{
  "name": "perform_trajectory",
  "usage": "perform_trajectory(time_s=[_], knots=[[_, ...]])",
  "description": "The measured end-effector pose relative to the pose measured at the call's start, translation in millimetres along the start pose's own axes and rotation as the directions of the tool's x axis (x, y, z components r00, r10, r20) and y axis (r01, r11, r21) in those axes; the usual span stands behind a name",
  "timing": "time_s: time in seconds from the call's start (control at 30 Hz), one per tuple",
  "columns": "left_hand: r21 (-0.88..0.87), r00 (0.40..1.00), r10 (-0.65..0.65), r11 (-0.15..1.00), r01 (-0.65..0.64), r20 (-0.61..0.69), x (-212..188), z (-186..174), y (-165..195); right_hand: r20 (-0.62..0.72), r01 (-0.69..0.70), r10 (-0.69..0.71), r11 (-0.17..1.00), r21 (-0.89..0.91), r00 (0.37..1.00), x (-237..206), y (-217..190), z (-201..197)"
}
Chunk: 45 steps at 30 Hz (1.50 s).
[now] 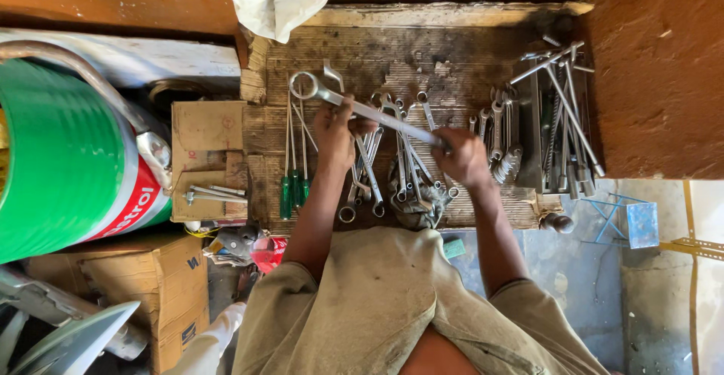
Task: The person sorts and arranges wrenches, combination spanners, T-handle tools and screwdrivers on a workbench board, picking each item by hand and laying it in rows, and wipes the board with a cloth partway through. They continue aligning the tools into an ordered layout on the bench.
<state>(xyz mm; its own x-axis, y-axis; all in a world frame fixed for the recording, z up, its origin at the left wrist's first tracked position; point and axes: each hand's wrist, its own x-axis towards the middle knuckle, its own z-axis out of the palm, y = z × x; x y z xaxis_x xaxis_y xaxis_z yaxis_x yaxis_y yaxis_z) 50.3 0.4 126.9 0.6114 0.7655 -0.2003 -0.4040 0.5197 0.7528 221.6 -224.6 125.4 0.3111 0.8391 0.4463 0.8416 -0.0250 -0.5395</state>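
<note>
A long steel ring spanner (317,88) lies across both my hands, above a dirty wooden board (422,51). My left hand (334,130) grips it near the ring end. My right hand (461,156) grips the other end. Under my hands lie several loose spanners (411,171) in a heap on the board. Two green-handled screwdrivers (292,190) lie just left of my left hand.
A row of spanners (501,137) and long socket wrenches (566,119) fills the board's right side by a rust-brown wall (664,66). A green drum (60,156), cardboard boxes (162,277) and a small card tray of tools (207,186) crowd the left.
</note>
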Motion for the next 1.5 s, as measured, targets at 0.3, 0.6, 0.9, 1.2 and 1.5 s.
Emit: perform_trajectory(time_s=[0.3, 0.6, 0.9, 1.2, 1.5], knots=[[-0.264, 0.994, -0.042, 0.964, 0.014, -0.099, 73.6, -8.7, -18.2, -0.068, -0.251, 0.241, 0.937, -0.244, 0.968, 48.3, 101.7, 14.1], [-0.215, 0.933, -0.145, 0.974, 0.075, -0.331, 214.8, -25.2, -37.9, -0.001, -0.354, 0.356, 0.931, -0.085, 0.935, 132.4, 199.1, 58.6], [-0.253, 0.961, -0.092, 0.967, 0.024, -0.260, 312.0, -39.8, 6.4, 0.073, -0.346, 0.340, 0.933, 0.097, 0.938, 229.4, 241.6, 79.4], [-0.234, 0.971, -0.071, 0.972, 0.017, -0.227, 320.8, -53.4, 24.9, 0.098, -0.377, 0.365, 0.914, 0.150, 0.926, 229.3, 226.5, 85.1], [-0.208, 0.976, -0.053, 0.978, 0.008, -0.211, 313.0, -51.7, 23.2, 0.056, -0.352, 0.348, 0.912, 0.209, 0.936, 211.9, 221.1, 90.7]])
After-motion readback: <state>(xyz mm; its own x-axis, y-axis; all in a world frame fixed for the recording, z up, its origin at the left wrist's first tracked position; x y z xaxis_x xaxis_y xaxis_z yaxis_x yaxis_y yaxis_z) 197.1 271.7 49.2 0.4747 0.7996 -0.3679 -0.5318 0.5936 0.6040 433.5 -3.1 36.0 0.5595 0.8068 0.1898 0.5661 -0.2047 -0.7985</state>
